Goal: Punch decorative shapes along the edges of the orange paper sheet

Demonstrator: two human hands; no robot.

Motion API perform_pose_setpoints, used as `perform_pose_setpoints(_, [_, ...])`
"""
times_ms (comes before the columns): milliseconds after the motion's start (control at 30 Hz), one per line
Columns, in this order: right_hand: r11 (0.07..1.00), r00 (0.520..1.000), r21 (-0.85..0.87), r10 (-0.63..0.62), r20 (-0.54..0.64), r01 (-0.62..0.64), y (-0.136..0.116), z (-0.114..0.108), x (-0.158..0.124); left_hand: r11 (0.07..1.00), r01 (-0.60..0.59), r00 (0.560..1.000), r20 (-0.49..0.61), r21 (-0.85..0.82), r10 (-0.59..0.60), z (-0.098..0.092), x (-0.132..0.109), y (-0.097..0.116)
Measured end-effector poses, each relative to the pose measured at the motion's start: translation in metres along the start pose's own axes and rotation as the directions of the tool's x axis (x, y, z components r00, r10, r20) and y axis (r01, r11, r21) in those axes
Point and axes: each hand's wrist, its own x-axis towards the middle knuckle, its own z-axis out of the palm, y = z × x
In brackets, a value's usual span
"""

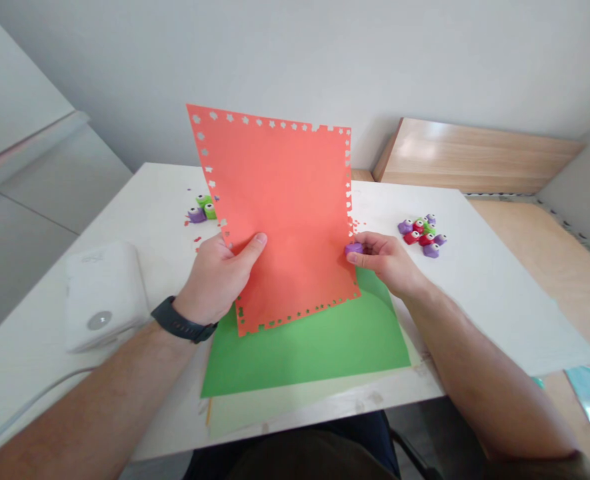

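Note:
I hold a red-orange paper sheet [285, 207] upright above the table, its edges lined with small punched shapes. My left hand [219, 277] grips its left edge, thumb on the front, and wears a dark watch at the wrist. At the sheet's right edge my right hand [387, 260] pinches a small purple paper punch [353, 249]. Under the sheet lies a green paper sheet [315, 340] flat on the white table [499, 293], with a pale sheet beneath it.
A cluster of several small purple, red and green punches [423, 235] lies to the right. Two or three more punches [202, 208] sit at the left, among red paper bits. A white box-shaped device [103, 293] with a cable stands front left. A wooden board [475, 157] lies behind.

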Motion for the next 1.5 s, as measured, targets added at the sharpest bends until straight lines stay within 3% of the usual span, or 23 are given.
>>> perform_pose_setpoints(700, [0.999,0.999,0.030,0.017,-0.033,-0.016,0.000,0.004,0.005,0.999,0.008,1.000,0.008,0.049,-0.008,0.000,0.000,0.000])
perform_pose_setpoints(1500, [1.000,1.000,0.004,-0.001,0.005,0.001,0.000,-0.004,0.000,0.999,-0.001,0.992,-0.123,0.034,0.005,-0.001,0.001,0.000])
